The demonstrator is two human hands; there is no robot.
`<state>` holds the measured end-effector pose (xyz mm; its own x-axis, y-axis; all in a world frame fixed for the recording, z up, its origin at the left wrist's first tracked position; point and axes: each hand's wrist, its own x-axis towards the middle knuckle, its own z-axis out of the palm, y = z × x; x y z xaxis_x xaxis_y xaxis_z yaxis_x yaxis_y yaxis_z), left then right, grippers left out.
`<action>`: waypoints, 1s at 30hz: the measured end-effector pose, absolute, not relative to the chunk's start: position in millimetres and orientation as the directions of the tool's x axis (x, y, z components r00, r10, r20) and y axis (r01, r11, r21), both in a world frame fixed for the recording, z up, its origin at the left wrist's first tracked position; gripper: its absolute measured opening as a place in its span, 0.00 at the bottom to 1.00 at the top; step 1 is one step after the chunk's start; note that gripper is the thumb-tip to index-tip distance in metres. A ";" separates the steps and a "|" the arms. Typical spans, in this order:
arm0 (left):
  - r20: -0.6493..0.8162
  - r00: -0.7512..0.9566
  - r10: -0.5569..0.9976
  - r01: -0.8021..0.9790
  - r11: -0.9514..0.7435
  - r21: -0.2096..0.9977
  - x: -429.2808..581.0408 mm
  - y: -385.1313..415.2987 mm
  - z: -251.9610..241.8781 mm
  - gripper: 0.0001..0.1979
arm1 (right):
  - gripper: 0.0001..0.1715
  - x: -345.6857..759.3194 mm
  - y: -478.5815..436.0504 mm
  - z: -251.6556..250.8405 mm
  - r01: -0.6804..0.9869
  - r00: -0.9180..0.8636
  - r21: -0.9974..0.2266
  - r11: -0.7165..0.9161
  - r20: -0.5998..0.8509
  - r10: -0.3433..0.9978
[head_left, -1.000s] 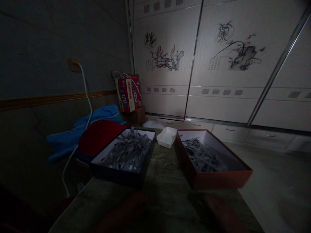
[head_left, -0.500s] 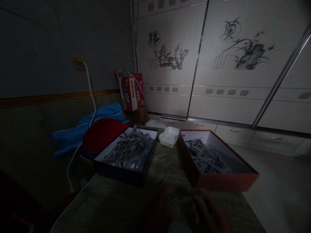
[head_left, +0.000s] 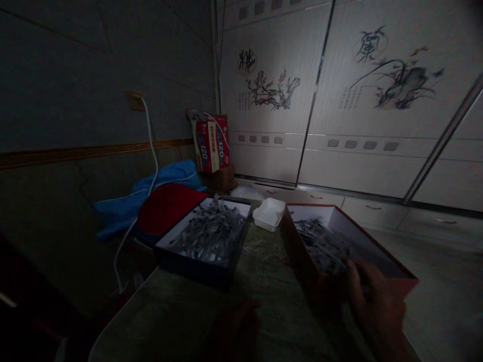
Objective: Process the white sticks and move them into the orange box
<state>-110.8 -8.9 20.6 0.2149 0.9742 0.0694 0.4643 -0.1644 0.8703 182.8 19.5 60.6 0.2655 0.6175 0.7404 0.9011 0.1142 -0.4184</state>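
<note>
My right hand (head_left: pixel 377 301) reaches over the near wall of the red-brown box (head_left: pixel 409 287). Its thumb and fingers come together at slim translucent plastic pieces (head_left: pixel 320 244) inside; whether a piece is between the fingertips is hidden. Low in the middle, above the table, my left hand (head_left: pixel 239 322) is dark and blurred, and its grip does not show clearly. To the left stands a dark blue box (head_left: pixel 192 271), heaped with similar translucent tube-like pieces (head_left: pixel 213 229), some with dark ends.
A white tray (head_left: pixel 269 213) sits between the boxes at the table's (head_left: pixel 271 281) far end. A red cushion-like item (head_left: pixel 166 206) and blue cloth (head_left: pixel 166 181) lie at left, crossed by a white cable (head_left: pixel 151 146). Behind are a red printed carton (head_left: pixel 211 143) and wardrobe doors (head_left: pixel 271 161).
My right hand has moved from the table's near middle, beside my left hand, rightward to the red-brown box. The hands are now apart. The view has shifted slightly.
</note>
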 end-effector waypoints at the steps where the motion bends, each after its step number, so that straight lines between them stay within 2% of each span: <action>1: 0.090 0.199 0.976 0.479 -0.177 0.860 -112.1 -7.7 27.6 0.15 | 0.19 169.9 10.3 52.1 0.872 0.274 -0.463 0.155 0.727 0.629; 4: 0.186 0.140 0.973 0.524 -0.232 0.819 -120.2 4.7 55.4 0.12 | 0.19 134.8 -9.3 22.5 0.737 0.211 -0.617 0.274 0.596 0.775; 7: 0.332 0.078 0.940 0.626 -0.306 0.717 -138.6 35.1 84.5 0.12 | 0.22 117.9 -12.0 -4.9 0.677 0.173 -0.680 0.280 0.517 0.838; 10: 0.403 0.079 0.912 0.828 -0.285 0.482 -163.6 80.9 103.8 0.13 | 0.23 117.3 -7.2 -17.8 0.662 0.119 -0.691 0.289 0.478 0.870; 12: 0.313 0.087 0.946 0.945 -0.178 0.275 -179.0 113.4 108.5 0.15 | 0.24 119.6 -5.2 -18.8 0.664 0.069 -0.687 0.296 0.450 0.890; 13: 0.275 0.079 0.958 0.960 -0.148 0.239 -185.4 128.2 108.6 0.16 | 0.24 120.3 -5.1 -18.2 0.670 0.053 -0.683 0.291 0.435 0.899; 18: 0.112 0.059 0.992 0.985 -0.077 0.155 -203.4 172.4 99.1 0.13 | 0.23 118.7 -7.6 -16.3 0.697 0.055 -0.679 0.232 0.373 0.926; 22: 0.050 0.025 0.998 0.995 -0.029 0.095 -208.3 178.1 92.3 0.11 | 0.22 119.0 -6.2 -20.3 0.701 0.026 -0.662 0.265 0.395 0.918; 27: 0.048 0.025 0.999 0.998 -0.028 0.061 -209.2 174.5 92.4 0.13 | 0.22 121.1 -3.0 -24.5 0.682 0.000 -0.677 0.276 0.377 0.926; 30: 0.116 0.058 0.992 0.994 -0.068 0.081 -205.7 167.0 106.2 0.12 | 0.24 120.2 -4.1 -21.8 0.685 -0.008 -0.664 0.300 0.404 0.915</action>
<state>-205.7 167.0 106.2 0.0583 0.9915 0.1159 0.9944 -0.0679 0.0810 120.2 -4.1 -21.8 -0.0084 0.9147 0.4040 0.6846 0.2997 -0.6644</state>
